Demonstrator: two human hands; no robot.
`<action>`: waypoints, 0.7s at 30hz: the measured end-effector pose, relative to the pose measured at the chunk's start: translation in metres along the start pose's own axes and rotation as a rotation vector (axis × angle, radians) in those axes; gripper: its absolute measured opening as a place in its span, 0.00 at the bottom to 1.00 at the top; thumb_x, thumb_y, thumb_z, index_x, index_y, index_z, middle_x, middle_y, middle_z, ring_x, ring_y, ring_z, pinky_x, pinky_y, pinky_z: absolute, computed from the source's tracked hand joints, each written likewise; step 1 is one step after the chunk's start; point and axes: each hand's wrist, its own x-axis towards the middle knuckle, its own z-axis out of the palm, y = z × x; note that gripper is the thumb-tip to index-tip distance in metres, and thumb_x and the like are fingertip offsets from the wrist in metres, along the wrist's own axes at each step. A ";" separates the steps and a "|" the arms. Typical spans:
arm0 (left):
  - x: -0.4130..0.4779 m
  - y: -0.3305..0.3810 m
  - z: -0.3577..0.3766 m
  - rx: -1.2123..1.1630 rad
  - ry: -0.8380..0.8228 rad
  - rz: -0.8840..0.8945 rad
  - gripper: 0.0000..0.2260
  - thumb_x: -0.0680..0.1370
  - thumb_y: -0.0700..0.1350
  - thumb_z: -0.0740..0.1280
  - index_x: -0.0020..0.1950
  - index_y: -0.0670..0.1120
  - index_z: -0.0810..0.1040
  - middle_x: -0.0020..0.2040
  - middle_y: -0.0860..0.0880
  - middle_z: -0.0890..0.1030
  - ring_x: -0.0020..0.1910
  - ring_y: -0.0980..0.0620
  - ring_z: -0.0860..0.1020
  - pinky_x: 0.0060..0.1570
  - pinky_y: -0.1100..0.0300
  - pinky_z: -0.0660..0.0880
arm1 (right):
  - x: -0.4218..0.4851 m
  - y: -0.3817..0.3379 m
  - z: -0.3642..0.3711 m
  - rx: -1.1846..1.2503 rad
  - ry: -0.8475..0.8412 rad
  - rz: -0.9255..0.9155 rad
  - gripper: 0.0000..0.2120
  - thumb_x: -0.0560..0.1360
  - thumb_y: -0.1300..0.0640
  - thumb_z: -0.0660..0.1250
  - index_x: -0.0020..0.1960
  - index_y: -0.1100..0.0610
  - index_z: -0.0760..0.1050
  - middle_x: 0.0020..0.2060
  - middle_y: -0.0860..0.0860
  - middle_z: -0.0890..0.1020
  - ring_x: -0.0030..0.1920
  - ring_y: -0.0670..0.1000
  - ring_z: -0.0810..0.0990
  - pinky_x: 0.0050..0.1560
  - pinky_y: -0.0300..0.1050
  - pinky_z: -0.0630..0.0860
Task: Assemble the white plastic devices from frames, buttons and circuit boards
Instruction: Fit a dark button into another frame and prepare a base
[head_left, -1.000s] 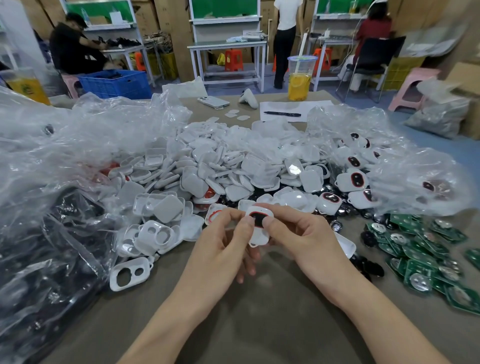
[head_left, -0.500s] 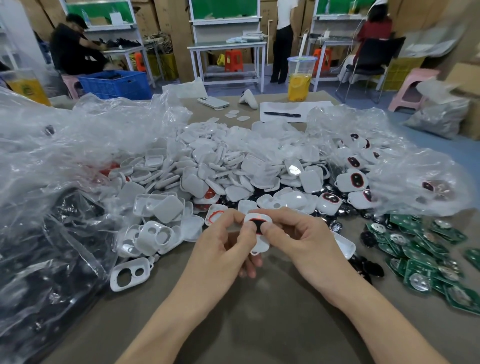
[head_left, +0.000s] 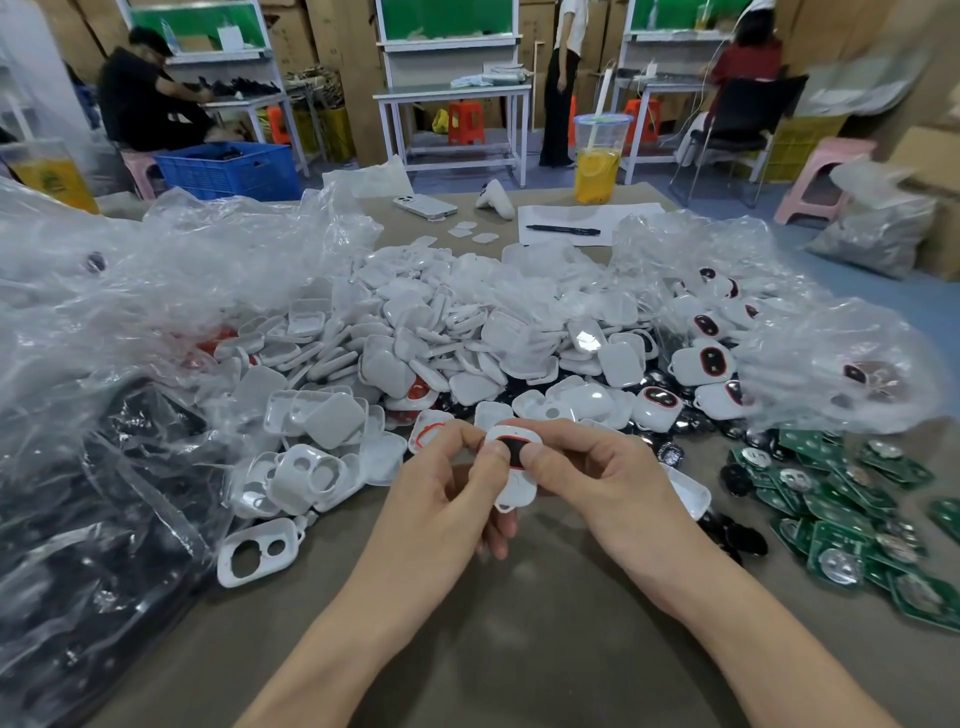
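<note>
Between the two hands, just above the desk (head_left: 519, 639), a single white plastic device (head_left: 517, 487) is held clear of the surface. The left hand (head_left: 441, 501) grips its left edge, fingers curled behind it and thumb tip pressed on the front. The right hand (head_left: 597, 483) grips the opposite edge in the same manner, its thumb meeting the left thumb over the red-ringed black button (head_left: 511, 448) set in the upper part of the device. The lower tab of the device points down toward the wrists.

Left of the left hand, an empty white frame (head_left: 257, 551) with two openings lies flat on the desk, touching a clear plastic bag (head_left: 104, 322). Beyond both hands a large heap of white shells (head_left: 441, 332) covers the middle of the desk. Beyond the right hand, finished devices (head_left: 701, 364) with black buttons lie partly inside a second clear bag. Right of the right hand, green circuit boards (head_left: 841, 512) lie overlapping, with loose black buttons (head_left: 737, 538) between them and the wrist. Far beyond the heap stand a drink cup (head_left: 597, 161), a phone (head_left: 425, 205) and a pen (head_left: 563, 229) on paper.
</note>
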 end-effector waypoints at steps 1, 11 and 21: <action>0.000 0.000 0.000 -0.003 -0.003 0.003 0.10 0.83 0.51 0.62 0.48 0.47 0.76 0.29 0.47 0.79 0.26 0.51 0.77 0.28 0.62 0.71 | 0.000 0.000 -0.001 -0.008 0.010 0.000 0.12 0.74 0.50 0.69 0.55 0.43 0.85 0.46 0.52 0.86 0.50 0.50 0.84 0.57 0.43 0.76; 0.000 -0.004 0.000 -0.018 -0.081 0.029 0.03 0.78 0.50 0.64 0.50 0.57 0.76 0.34 0.46 0.81 0.30 0.50 0.79 0.34 0.58 0.74 | 0.000 -0.003 -0.002 0.091 0.009 -0.013 0.10 0.79 0.57 0.68 0.57 0.47 0.84 0.47 0.57 0.87 0.53 0.54 0.85 0.58 0.41 0.79; 0.000 -0.001 0.003 -0.053 0.026 0.037 0.06 0.80 0.53 0.63 0.51 0.54 0.78 0.32 0.44 0.81 0.28 0.45 0.79 0.30 0.56 0.75 | 0.000 -0.002 -0.001 0.038 0.015 -0.061 0.12 0.74 0.51 0.69 0.55 0.43 0.85 0.43 0.52 0.84 0.46 0.46 0.82 0.55 0.42 0.76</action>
